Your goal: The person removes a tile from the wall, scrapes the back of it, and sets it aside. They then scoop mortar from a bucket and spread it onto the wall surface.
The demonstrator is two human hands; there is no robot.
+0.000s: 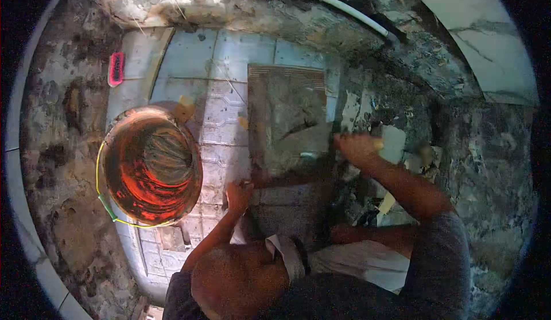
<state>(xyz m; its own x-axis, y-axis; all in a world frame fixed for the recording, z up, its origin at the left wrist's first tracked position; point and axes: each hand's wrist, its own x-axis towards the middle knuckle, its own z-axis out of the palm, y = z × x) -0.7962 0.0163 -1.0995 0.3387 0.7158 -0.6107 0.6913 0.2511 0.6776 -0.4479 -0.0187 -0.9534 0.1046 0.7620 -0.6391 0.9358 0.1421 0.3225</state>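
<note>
A large rectangular tile (287,107), ribbed along its far edge and smeared grey-brown, lies in the centre. My left hand (240,195) is closed at its near left corner, fingers around the edge. Beyond the tile's right edge, my right hand (359,148) is closed around a tan-ended handle (377,143); motion blur and shadow hide the rest of that object. To the left, a tilted bucket (150,168) with orange-red inner walls holds grey wet material. Its yellow-green handle hangs down the left side.
Pale tiles (224,110) lie beneath the large tile and bucket. A pink-rimmed brush (116,69) is at the upper left. A white pipe (356,16) runs along the rough wall at the top. Broken pale pieces (392,144) lie right of my right hand.
</note>
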